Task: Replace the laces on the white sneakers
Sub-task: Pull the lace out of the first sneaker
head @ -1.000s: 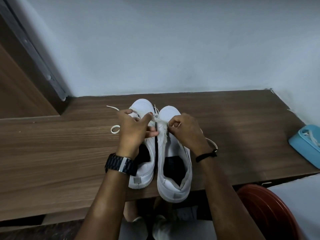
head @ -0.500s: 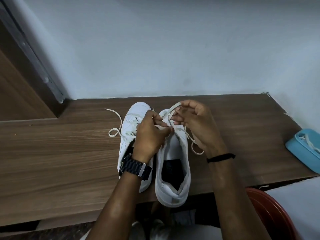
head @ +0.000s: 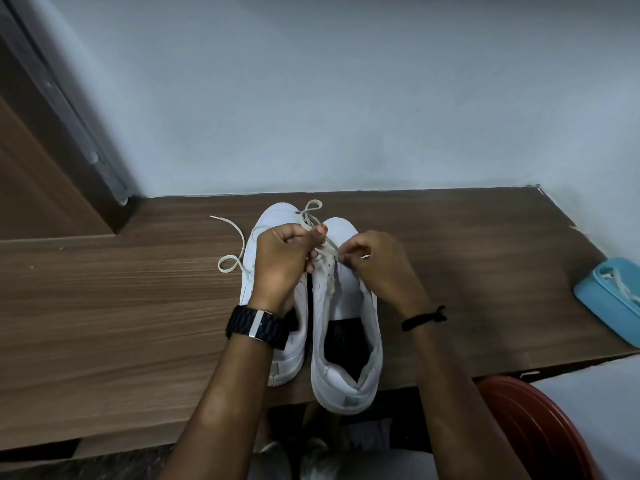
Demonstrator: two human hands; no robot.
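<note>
Two white sneakers stand side by side on the wooden shelf (head: 104, 306), toes toward the wall. The right sneaker (head: 346, 341) has its heel past the front edge. My left hand (head: 280, 261) lies over the left sneaker (head: 270, 220) and grips a cream lace (head: 311, 209) that loops up above the toes. My right hand (head: 374, 258) pinches the lace at the upper eyelets of the right sneaker. A loose lace end (head: 232, 247) from the left sneaker curls on the wood to the left.
A light blue box (head: 609, 299) holding another pale lace sits at the shelf's right end. A red-brown round stool or tub (head: 533, 424) is below at the lower right. The wall runs just behind the shoes, with a wooden door frame (head: 52, 133) at left.
My right hand dropped from above the toe down to the right sneaker's eyelets. My left hand rose and pulled the lace into a loop above the toes.
</note>
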